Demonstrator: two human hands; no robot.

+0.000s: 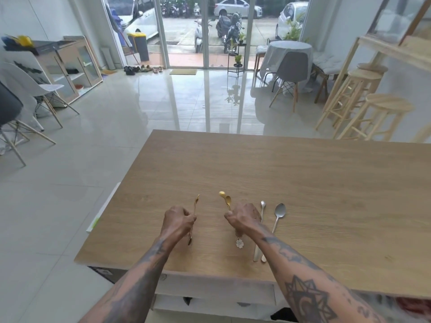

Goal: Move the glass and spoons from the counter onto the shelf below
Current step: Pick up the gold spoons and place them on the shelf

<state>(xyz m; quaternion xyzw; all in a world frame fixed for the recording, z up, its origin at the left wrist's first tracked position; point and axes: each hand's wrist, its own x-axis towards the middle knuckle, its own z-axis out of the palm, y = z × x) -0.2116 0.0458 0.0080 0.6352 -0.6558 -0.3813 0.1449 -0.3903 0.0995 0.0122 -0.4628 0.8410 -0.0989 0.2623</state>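
Observation:
My left hand [178,220] is closed around a thin gold spoon [196,202], held just above the wooden counter [326,194]. My right hand [243,219] grips two gold spoons [226,200] with their bowls pointing away from me; a white flower charm [239,243] hangs from one handle below the fist. Right of that hand lie two silver spoons flat on the counter: a long thin one [261,220] and a larger one [278,214]. No glass is visible. The shelf below the counter is mostly hidden under its near edge.
A white ledge [217,290] runs under the counter's near edge. Wooden stools [377,115] stand at the right, chairs [28,94] at the left, and a round covered table [289,52] near the glass doors. Tiled floor stretches beyond the counter.

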